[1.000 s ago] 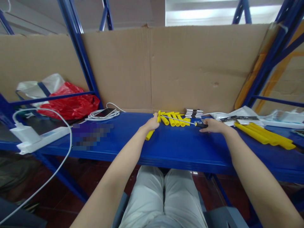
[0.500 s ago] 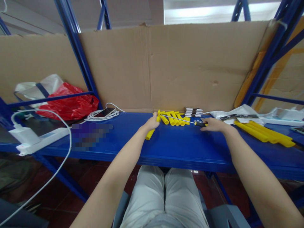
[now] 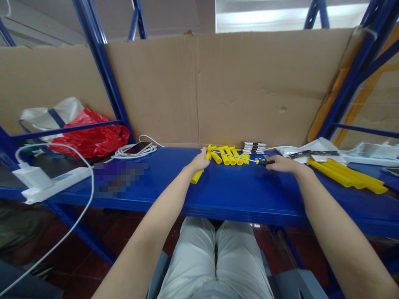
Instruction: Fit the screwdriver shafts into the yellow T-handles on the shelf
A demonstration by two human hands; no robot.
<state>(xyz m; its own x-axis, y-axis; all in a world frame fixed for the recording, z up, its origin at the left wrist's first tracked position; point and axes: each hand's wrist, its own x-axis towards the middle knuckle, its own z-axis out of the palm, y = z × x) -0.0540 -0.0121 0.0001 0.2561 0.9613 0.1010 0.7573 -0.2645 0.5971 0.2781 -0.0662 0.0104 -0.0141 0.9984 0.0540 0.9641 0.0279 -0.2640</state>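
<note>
My left hand (image 3: 198, 161) is closed round a yellow plastic tube piece (image 3: 196, 177), whose lower end sticks out beneath my fingers and whose top shows above them. Closed on the dark handle of a long-shafted screwdriver (image 3: 261, 162) is my right hand (image 3: 279, 162). The thin metal shaft runs leftward, and its tip meets the upper part of the piece in my left hand. Whether the tip sits in a screw is too small to tell. Several more yellow tube pieces (image 3: 232, 158) lie side by side behind the shaft.
A small stack of white packets with dark bands (image 3: 254, 148) stands against the cardboard (image 3: 249, 87). Long yellow tubes (image 3: 346, 174) and a white plastic bag (image 3: 311, 147) lie right. A phone (image 3: 139, 148), coiled white cable, red bag (image 3: 93, 133) and power strip (image 3: 70, 178) are left.
My right hand has shifted very slightly on the screwdriver's handle, which looks turned a little. My left hand and the yellow tube piece stay in place.
</note>
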